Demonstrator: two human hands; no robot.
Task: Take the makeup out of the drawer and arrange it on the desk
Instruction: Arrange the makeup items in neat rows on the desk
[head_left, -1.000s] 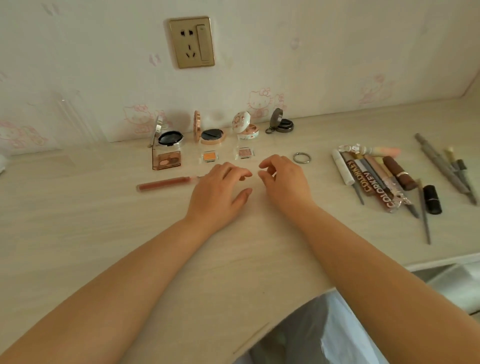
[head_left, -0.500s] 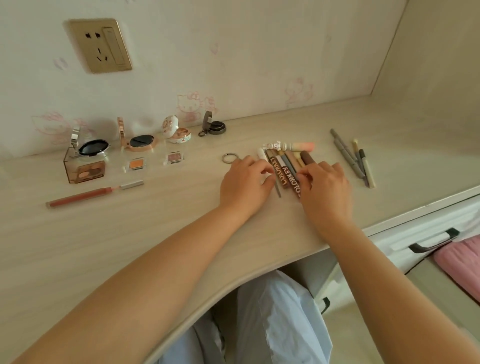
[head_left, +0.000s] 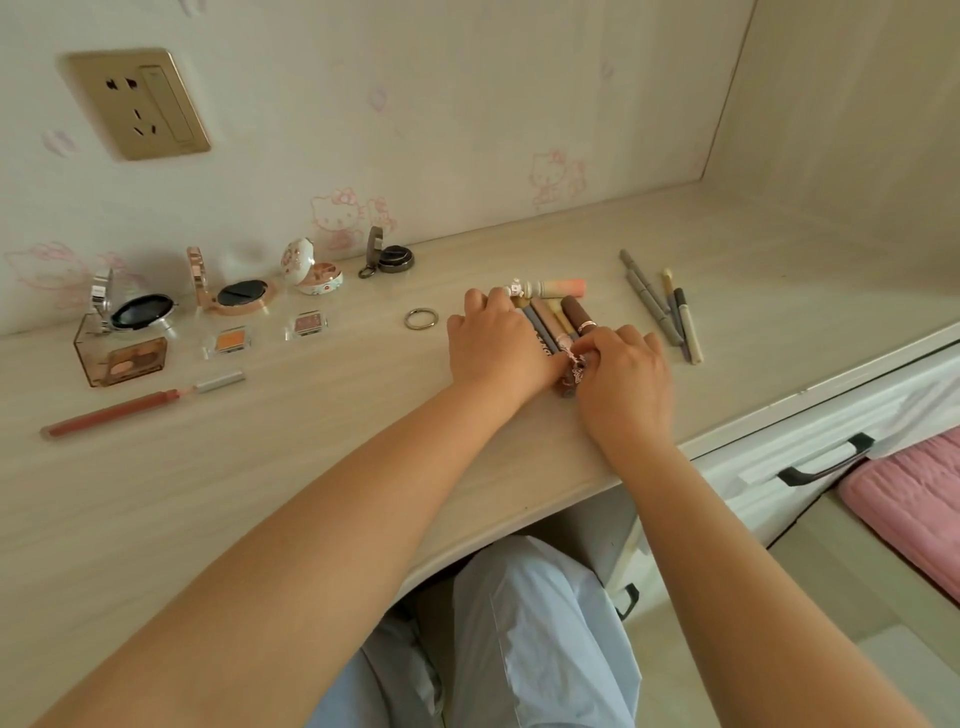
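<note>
From the head view: lying on the pale desk, both hands. Pressing down on a bunch of makeup sticks with the left hand, fingers curled over them. Pinching the near end of one stick with the right hand, fingers bent tight around a small pink charm. Sitting side by side between the two hands, the sticks. Resting just left of them, a metal ring. Lying apart on the right, some grey pencils. Standing open near the wall, the round compacts. Lying far left, a long pink lip stick. Showing lower right, the drawer, pushed in.
</note>
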